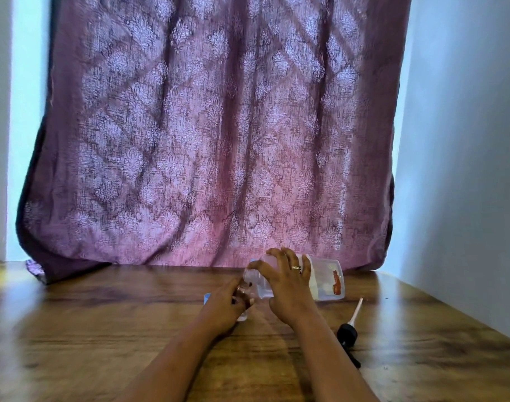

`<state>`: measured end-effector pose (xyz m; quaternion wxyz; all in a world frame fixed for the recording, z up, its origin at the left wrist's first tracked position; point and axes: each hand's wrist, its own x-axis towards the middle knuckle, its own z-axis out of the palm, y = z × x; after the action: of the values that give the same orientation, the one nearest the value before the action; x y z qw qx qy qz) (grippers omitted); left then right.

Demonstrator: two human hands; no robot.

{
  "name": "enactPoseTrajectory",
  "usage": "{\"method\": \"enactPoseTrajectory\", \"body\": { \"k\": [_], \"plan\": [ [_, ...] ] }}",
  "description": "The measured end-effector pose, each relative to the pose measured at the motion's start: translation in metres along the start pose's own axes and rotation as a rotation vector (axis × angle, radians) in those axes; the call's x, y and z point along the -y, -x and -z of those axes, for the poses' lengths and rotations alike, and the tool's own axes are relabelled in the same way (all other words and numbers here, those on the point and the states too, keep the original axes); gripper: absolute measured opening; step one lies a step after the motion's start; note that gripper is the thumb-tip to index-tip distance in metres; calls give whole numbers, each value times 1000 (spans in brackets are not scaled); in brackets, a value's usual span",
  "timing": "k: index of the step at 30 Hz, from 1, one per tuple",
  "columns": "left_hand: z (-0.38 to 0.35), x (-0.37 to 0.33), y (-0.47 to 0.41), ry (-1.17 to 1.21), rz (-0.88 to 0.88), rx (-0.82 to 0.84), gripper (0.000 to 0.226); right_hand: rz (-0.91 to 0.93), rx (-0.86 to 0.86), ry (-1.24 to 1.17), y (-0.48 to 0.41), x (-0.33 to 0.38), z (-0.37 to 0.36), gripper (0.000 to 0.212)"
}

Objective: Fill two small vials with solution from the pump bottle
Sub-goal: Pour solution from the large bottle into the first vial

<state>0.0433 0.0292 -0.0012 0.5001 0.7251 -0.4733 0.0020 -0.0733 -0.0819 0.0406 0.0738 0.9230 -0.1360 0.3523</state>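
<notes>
Fingers of right hand (288, 288) grip bottle (326, 281); left hand (227, 303) pinches vial (243, 315) near curtain (219, 140) hem.

Soft backlight through curtain (213, 134); glare on table (74, 329).

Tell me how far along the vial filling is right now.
Done: the pump head lies on the table, off the bottle. In hand: the right hand tips the bottle, neck towards a small vial gripped by the left hand. Left: the fill level is hidden, and a second vial is not clearly in view, only a blue item beside the left hand.
</notes>
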Motion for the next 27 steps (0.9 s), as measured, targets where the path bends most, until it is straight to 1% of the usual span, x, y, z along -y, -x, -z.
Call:
{"method": "enactPoseTrajectory", "body": {
  "k": [13,19,22,27],
  "plan": [
    [1,-1,1,-23,-10,-6,45,-5,2,20,-1,0,0,83],
    [0,0,1,-32,-28,-3,41,-4,7,21,0,0,-1,82],
    [1,-1,1,-26,-38,-13,36,-9,5,12,0,0,-1,82],
    [1,-3,1,-17,-43,-12,35,-12,10,12,0,0,-1,81]
  ]
}}
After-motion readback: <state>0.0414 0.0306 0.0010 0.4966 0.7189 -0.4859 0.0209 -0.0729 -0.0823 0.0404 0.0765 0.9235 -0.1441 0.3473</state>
